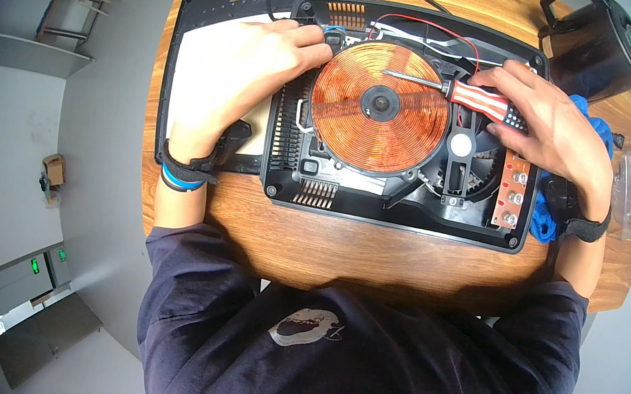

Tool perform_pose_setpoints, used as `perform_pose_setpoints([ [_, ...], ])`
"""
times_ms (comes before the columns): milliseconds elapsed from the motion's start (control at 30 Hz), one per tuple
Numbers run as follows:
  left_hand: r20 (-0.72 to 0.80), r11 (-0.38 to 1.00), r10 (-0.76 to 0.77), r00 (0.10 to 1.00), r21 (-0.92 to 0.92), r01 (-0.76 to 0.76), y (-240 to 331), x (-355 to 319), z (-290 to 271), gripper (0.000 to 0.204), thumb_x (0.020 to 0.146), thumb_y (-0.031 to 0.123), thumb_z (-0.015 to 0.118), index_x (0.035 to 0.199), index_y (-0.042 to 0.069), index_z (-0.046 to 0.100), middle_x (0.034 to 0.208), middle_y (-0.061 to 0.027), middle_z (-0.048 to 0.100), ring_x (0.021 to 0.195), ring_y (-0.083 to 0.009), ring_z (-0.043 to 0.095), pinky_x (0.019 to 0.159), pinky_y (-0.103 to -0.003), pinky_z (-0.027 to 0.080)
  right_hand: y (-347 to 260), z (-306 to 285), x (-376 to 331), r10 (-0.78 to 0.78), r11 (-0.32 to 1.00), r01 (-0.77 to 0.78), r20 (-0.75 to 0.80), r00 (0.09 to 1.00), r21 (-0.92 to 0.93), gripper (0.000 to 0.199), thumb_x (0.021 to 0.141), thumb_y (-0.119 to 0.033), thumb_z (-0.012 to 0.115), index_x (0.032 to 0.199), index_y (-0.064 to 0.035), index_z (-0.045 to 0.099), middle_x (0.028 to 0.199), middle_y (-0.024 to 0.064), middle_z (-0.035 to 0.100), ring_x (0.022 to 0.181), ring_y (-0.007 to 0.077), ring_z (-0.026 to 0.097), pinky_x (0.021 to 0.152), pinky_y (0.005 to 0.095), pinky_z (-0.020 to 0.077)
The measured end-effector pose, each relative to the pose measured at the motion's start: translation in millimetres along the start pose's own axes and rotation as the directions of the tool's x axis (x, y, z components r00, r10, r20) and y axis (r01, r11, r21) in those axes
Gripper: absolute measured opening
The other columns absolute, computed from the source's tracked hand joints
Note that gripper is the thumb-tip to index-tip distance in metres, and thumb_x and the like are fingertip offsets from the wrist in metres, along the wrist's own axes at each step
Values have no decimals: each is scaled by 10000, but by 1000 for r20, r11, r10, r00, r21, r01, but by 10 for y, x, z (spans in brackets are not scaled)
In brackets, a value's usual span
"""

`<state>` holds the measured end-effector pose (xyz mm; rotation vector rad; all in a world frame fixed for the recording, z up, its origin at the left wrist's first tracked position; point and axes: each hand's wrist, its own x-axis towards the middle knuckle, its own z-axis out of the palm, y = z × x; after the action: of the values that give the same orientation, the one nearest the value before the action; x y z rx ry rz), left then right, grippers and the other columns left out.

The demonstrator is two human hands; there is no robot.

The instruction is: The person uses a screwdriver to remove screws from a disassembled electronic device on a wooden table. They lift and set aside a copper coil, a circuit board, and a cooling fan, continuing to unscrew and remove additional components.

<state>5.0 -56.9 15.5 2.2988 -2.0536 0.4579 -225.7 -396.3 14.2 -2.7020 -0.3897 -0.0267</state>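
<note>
Beside the copper coil, the left hand has curled fingers (their hold unclear); the right hand grips a screwdriver.

Could pass along the near strip of the surface, between the dark shirt and the black housing. Was blocked over the right half of the coil by the screwdriver in the right hand. Was hemmed in at left by the left hand, beyond the coil by a red wire, and at far right by the dark pitcher.
</note>
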Motion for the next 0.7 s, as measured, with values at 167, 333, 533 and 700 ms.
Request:
perform_pose_setpoints([
  [167,17,1000,22,1000,2,-22,-28,-5,16,179,934,116,741,1105,160,772,1016,-9,727,1002,-248,769,827,-367,642,-8,3,2,3,1000,-3,-6,1000,10,601,907,-64,850,1468,-114,639,1244,147,691,1203,415,699,1024,497,589],
  [333,25,1000,-6,1000,8,6,20,22,-49,175,932,127,756,1103,164,769,1001,-13,722,994,-251,773,816,-372,644,-13,8,7,12,1000,-12,-3,1000,10,604,904,-63,850,1468,-114,638,1226,145,689,1203,413,698,1027,500,588],
  [533,13,1000,7,1000,-7,-7,12,40,-51,169,933,118,755,1094,163,774,987,-12,722,986,-254,771,814,-371,642,-20,11,9,8,1000,-8,-5,1000,10,606,900,-59,851,1463,-113,635,1211,148,686,1197,412,697,1023,503,588],
  [700,27,1000,26,999,6,-26,3,38,-85,129,941,139,765,1068,162,773,975,-15,719,963,-256,765,801,-373,638,-29,0,11,14,1000,-14,0,1000,6,602,897,-56,850,1456,-110,634,1212,154,684,1193,415,696,1018,505,587],
])
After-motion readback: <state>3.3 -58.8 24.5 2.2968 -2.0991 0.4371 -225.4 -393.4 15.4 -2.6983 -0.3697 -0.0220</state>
